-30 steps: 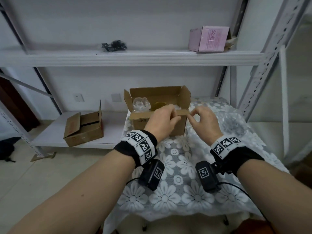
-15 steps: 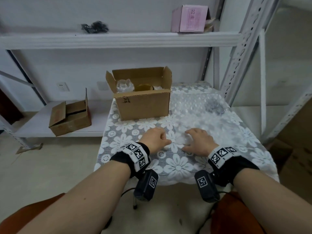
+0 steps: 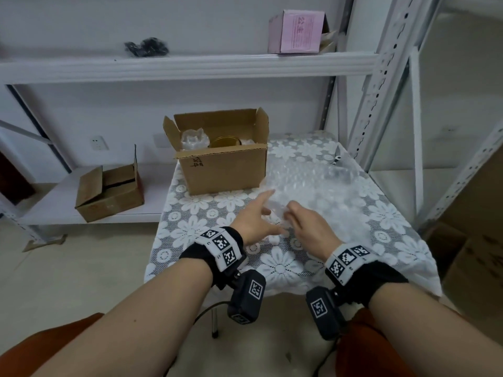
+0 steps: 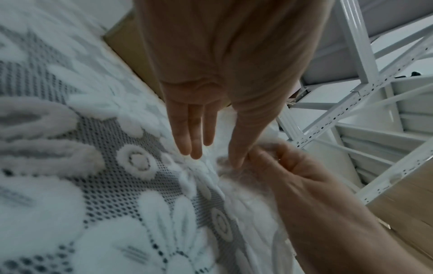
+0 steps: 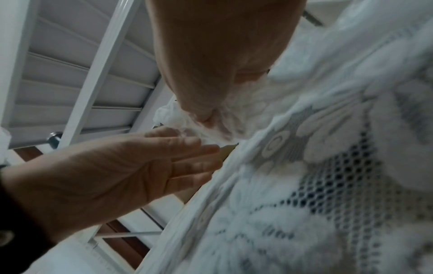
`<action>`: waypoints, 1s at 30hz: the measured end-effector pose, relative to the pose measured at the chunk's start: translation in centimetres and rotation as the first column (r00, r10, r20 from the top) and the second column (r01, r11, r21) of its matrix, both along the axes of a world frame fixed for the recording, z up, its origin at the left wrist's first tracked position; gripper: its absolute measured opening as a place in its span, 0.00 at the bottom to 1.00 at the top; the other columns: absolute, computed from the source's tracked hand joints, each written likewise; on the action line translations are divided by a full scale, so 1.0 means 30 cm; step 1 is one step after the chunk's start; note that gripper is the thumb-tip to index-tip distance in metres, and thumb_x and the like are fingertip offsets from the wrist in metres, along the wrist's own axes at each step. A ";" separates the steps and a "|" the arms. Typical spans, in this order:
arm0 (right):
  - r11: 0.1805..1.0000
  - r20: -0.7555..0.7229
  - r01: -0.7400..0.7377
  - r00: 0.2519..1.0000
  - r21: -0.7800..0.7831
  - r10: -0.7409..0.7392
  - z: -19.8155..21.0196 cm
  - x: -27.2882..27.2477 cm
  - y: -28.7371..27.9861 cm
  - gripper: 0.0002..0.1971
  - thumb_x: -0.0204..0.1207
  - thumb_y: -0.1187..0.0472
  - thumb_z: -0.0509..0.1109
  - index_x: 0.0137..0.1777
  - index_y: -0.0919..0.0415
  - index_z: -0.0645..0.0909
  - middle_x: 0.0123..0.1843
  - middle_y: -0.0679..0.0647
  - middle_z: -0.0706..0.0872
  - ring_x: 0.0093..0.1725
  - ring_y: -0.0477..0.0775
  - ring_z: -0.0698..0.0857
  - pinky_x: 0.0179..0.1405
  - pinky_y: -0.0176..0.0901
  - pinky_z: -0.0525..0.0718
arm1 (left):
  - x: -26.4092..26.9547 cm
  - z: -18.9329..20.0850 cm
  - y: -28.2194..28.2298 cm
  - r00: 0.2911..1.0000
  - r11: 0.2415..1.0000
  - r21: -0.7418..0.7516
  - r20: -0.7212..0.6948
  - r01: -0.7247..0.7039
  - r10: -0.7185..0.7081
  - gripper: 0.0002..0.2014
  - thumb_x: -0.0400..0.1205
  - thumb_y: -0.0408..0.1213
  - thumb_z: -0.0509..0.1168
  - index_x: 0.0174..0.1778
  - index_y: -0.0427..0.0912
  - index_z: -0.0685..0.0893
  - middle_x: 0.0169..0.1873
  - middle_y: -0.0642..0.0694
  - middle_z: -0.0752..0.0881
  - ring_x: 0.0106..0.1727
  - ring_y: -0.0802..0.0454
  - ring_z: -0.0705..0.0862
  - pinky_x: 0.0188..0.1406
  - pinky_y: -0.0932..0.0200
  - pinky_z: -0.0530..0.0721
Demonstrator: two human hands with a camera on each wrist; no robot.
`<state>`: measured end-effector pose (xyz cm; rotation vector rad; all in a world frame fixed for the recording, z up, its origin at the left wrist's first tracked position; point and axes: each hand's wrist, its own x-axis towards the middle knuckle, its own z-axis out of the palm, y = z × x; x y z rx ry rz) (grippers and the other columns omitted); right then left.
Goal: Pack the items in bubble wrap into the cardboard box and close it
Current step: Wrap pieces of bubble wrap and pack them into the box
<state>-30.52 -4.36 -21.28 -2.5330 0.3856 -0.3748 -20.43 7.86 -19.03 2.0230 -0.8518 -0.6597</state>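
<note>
The open cardboard box (image 3: 226,170) stands at the table's back left, holding a bubble-wrapped item (image 3: 193,137) and a gold round item (image 3: 226,140). A clear bubble wrap sheet (image 3: 310,183) lies flat to the right of the box. My right hand (image 3: 295,214) pinches the sheet's near edge, which is crumpled under the thumb (image 5: 206,113) in the right wrist view. Beside it, my left hand (image 3: 262,214) hovers open with straight fingers (image 4: 194,133), its thumb touching the bubble wrap (image 4: 230,172) next to the right hand (image 4: 281,163).
A lace flower cloth (image 3: 190,221) covers the small table. A small grey tool (image 3: 337,155) lies at the back right. White metal shelving (image 3: 190,68) behind carries a pink box (image 3: 295,32); a second cardboard box (image 3: 109,193) sits on the low shelf at left.
Both hands left the box's front flap and came back to the near part of the table. The left hand then opened out and the right gathered the bubble wrap's edge.
</note>
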 end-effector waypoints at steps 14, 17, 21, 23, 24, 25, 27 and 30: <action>0.993 -0.395 -0.038 0.918 -0.115 -0.011 0.054 0.000 0.042 0.24 0.76 0.71 0.61 0.73 0.59 0.71 0.68 0.56 0.80 0.60 0.55 0.81 0.48 0.40 0.75 | 0.144 -0.044 0.090 0.911 0.914 -0.047 0.072 -0.404 0.407 0.09 0.82 0.39 0.65 0.41 0.38 0.85 0.40 0.41 0.89 0.45 0.43 0.89 0.53 0.43 0.87; 0.988 -0.390 -0.032 0.920 -0.154 -0.031 0.071 0.010 0.048 0.15 0.77 0.73 0.58 0.60 0.60 0.77 0.62 0.59 0.81 0.60 0.59 0.81 0.53 0.46 0.79 | 0.141 -0.043 0.094 0.904 0.900 -0.100 0.009 -0.424 0.427 0.05 0.81 0.36 0.66 0.40 0.42 0.83 0.40 0.42 0.88 0.47 0.42 0.89 0.54 0.42 0.86; 0.981 -0.361 -0.006 0.930 -0.196 -0.066 0.066 0.017 0.046 0.11 0.77 0.73 0.58 0.39 0.57 0.68 0.50 0.56 0.77 0.50 0.56 0.78 0.46 0.46 0.77 | 0.131 -0.015 0.115 0.959 0.957 -0.071 -0.042 -0.282 0.280 0.12 0.78 0.43 0.70 0.48 0.37 0.84 0.46 0.45 0.86 0.52 0.43 0.86 0.59 0.43 0.84; 0.980 -0.347 0.006 0.935 -0.196 -0.075 0.055 0.016 0.041 0.08 0.79 0.69 0.60 0.40 0.58 0.71 0.52 0.57 0.77 0.52 0.57 0.79 0.48 0.46 0.78 | 0.141 -0.004 0.132 0.959 0.958 -0.049 -0.057 -0.281 0.278 0.13 0.79 0.45 0.69 0.43 0.37 0.83 0.46 0.42 0.86 0.51 0.42 0.86 0.58 0.45 0.84; 0.979 -0.355 0.009 0.931 -0.205 -0.083 0.050 0.012 0.039 0.03 0.80 0.65 0.62 0.45 0.59 0.75 0.56 0.58 0.78 0.56 0.58 0.79 0.52 0.47 0.80 | 0.142 0.006 0.140 0.956 0.956 -0.045 -0.065 -0.289 0.286 0.13 0.79 0.46 0.69 0.38 0.39 0.81 0.44 0.41 0.86 0.49 0.42 0.86 0.57 0.46 0.84; 0.976 -0.377 0.008 0.921 -0.218 -0.092 0.042 0.011 0.035 0.07 0.80 0.62 0.63 0.54 0.62 0.78 0.60 0.59 0.78 0.59 0.58 0.79 0.56 0.48 0.81 | 0.148 0.010 0.147 0.953 0.954 -0.051 -0.080 -0.296 0.292 0.13 0.79 0.45 0.70 0.33 0.42 0.78 0.41 0.42 0.85 0.47 0.43 0.85 0.58 0.45 0.84; 0.979 -0.452 -0.001 0.887 -0.206 -0.095 0.032 0.008 0.032 0.18 0.80 0.59 0.64 0.68 0.62 0.74 0.64 0.59 0.77 0.62 0.58 0.79 0.59 0.48 0.80 | 0.141 0.034 0.155 0.953 0.958 -0.072 -0.149 -0.278 0.265 0.16 0.75 0.43 0.74 0.29 0.46 0.74 0.37 0.46 0.83 0.44 0.45 0.83 0.61 0.41 0.82; 0.991 -0.482 -0.039 0.876 -0.132 -0.030 0.030 0.015 0.047 0.14 0.79 0.61 0.64 0.63 0.62 0.76 0.58 0.57 0.80 0.52 0.54 0.81 0.45 0.39 0.77 | 0.115 0.071 0.128 0.920 0.955 -0.159 -0.344 -0.252 0.186 0.15 0.71 0.36 0.77 0.45 0.44 0.76 0.50 0.44 0.83 0.52 0.45 0.86 0.57 0.48 0.86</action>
